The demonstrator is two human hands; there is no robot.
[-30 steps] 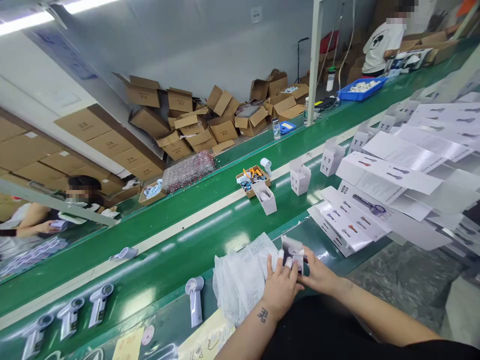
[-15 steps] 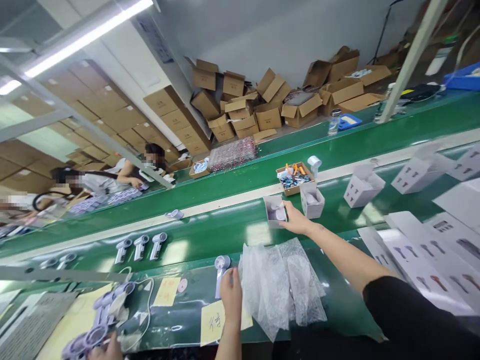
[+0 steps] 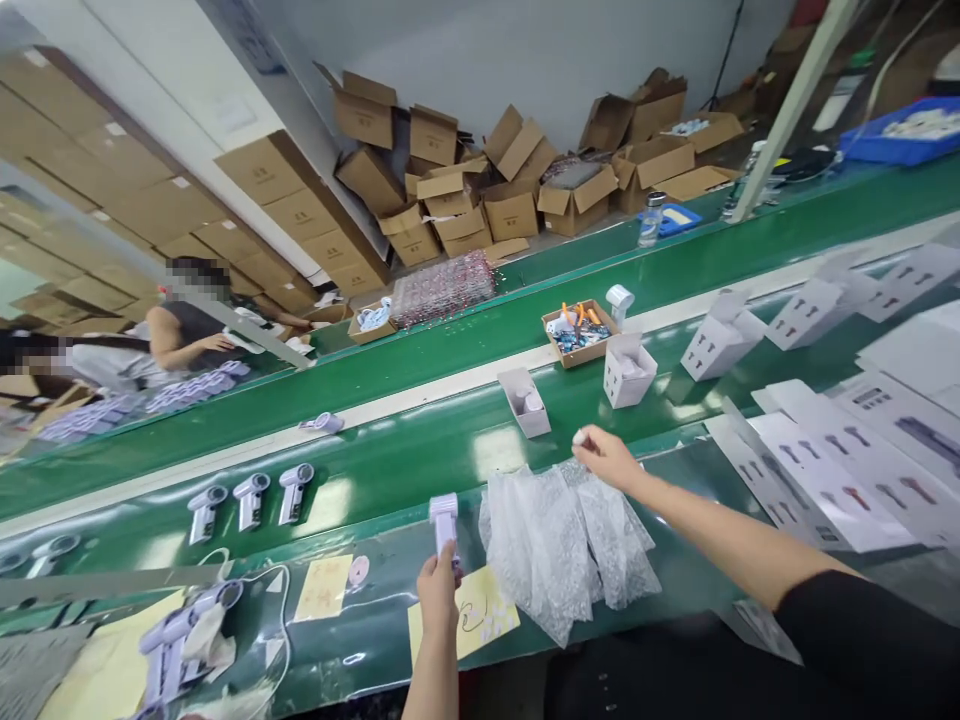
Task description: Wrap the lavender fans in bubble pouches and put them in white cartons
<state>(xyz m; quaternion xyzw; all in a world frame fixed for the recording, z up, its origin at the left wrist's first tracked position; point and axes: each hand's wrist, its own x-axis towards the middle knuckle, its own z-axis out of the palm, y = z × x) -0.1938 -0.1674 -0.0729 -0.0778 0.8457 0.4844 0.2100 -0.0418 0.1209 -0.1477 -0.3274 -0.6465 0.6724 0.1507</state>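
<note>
My left hand (image 3: 439, 590) is wrapped round the handle of a lavender handheld fan (image 3: 444, 515), holding it upright over the near bench edge. My right hand (image 3: 606, 457) is pinched above the far end of a stack of bubble-wrap bags (image 3: 559, 550), with a small white piece (image 3: 579, 438) at the fingertips, too small to name. Beyond it, an open white box (image 3: 525, 403) with something pale inside stands on the green belt, apart from the hand. Under my left wrist lies a yellow paper (image 3: 484, 615) with handwriting and small white bits.
More white boxes (image 3: 630, 370) line the belt to the right, with flat printed cartons (image 3: 840, 450) nearer. Several fans (image 3: 251, 500) lie on the belt at left. A carton tray (image 3: 577, 335) holds orange-handled tools. Co-workers (image 3: 195, 330) sit across at far left.
My right hand has let go of the white box and drawn back toward the bubble-wrap bags. My left hand has closed on the fan. The view has shifted; a nearby hand at lower left has mostly left the picture.
</note>
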